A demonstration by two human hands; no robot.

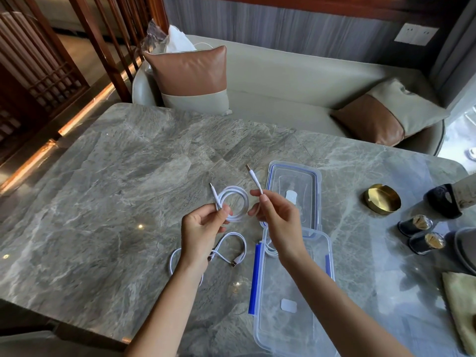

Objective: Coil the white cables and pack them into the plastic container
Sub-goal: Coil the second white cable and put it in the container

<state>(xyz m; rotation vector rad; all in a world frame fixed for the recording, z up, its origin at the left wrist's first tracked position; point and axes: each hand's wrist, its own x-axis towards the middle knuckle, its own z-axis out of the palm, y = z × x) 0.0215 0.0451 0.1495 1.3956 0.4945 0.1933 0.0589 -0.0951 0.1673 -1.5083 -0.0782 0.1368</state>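
Above the marble table, my left hand (203,228) pinches a white cable wound into a round coil (238,202), with one plug sticking up beside my thumb. My right hand (277,215) pinches the same cable near its other plug (253,177), which points up and away. A second white cable (229,249) lies loose on the table under my left wrist. The clear plastic container (288,305) with blue clips lies open below my right forearm. Another white cable (270,249) rests in its far end. Its clear lid (293,191) lies just beyond.
A brass ashtray (382,198) and two small dark jars (421,234) stand at the right. A folded yellowish cloth (461,305) lies at the right edge. A grey bench with brown cushions (193,78) runs behind the table (116,189).
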